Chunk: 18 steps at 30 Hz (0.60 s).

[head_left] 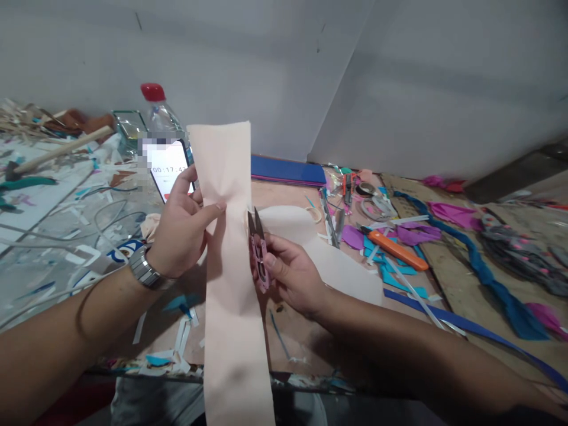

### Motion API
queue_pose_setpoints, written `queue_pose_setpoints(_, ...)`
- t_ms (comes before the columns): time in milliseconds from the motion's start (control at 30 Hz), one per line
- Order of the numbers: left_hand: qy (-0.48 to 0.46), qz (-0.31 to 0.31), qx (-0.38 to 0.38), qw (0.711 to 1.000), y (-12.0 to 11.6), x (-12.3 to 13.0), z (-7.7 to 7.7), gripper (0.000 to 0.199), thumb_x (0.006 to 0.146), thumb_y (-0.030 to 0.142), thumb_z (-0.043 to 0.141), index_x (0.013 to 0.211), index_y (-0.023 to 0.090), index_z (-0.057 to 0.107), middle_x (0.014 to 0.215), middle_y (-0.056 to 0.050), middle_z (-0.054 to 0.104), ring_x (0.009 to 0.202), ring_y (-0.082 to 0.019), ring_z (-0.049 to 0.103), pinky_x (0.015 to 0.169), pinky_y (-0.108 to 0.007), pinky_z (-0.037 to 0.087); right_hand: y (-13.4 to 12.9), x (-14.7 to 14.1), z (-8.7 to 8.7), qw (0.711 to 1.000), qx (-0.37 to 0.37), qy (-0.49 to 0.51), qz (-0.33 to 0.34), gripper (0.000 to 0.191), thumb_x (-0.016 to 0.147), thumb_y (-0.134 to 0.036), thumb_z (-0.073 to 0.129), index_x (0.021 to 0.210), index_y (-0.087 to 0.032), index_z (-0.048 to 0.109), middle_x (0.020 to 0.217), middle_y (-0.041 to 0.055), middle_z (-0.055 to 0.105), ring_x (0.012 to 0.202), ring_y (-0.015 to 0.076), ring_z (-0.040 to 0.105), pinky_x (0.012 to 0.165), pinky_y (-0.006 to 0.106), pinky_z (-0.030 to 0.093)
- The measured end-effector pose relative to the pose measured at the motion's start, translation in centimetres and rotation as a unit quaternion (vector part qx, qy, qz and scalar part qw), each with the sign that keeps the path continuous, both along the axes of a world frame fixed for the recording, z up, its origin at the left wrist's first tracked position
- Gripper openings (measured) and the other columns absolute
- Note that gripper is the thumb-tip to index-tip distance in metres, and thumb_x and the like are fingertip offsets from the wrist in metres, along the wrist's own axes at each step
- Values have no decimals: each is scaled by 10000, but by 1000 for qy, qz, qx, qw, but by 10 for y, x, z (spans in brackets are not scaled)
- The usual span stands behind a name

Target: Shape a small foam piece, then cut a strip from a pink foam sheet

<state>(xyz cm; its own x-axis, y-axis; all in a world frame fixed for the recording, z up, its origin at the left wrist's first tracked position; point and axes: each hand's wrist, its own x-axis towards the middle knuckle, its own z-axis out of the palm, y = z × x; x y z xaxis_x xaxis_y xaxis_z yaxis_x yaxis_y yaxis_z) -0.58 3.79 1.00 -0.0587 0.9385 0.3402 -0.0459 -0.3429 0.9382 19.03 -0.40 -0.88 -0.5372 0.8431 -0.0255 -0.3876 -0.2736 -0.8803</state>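
A long, pale peach strip of material (231,260) hangs upright in front of me and runs down past the table's front edge. My left hand (181,231) pinches its left side, thumb on the face and fingers behind. In my right hand (288,272) is a pair of pink thread snips (260,251), points up. The blades touch or nearly touch the strip's right edge; whether they cut into it I cannot tell. Behind my right hand another pale sheet (328,254) lies curved on the table.
At the left back stand a phone showing a timer (171,165) and a red-capped bottle (162,109). An orange utility knife (397,249), blue strips and coloured scraps lie to the right. Cables (106,219) and paper bits cover the left. A wall (275,71) closes the back.
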Motion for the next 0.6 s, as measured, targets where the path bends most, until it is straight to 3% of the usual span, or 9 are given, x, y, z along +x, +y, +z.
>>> queue_pose_setpoints(267,32,51,13,998,-3,-2,1,659,810,384,742,1368,298,401,1269,-69,669,1178,-300,665,938,-483,609,3,-2,-5,1000,-5,-1,-26,368,791,-411,815,1097,-256,683,786,-27,631,613,104,553,634,254,504)
queue_pose_setpoints(467,85,113,55,988,-8,-1,9,671,779,435,773,1324,239,435,1337,-36,620,1258,-308,602,1007,-469,573,6,-4,0,997,-6,-31,-66,376,752,-385,844,1061,-224,701,732,-39,610,558,76,486,530,217,402)
queue_pose_setpoints(600,131,135,74,979,-8,-2,9,648,786,415,767,1323,275,433,1365,-26,594,1259,-299,599,1010,-478,577,8,-5,3,997,1,-37,-69,356,763,-392,835,1038,-205,709,688,-46,592,541,69,463,518,214,376)
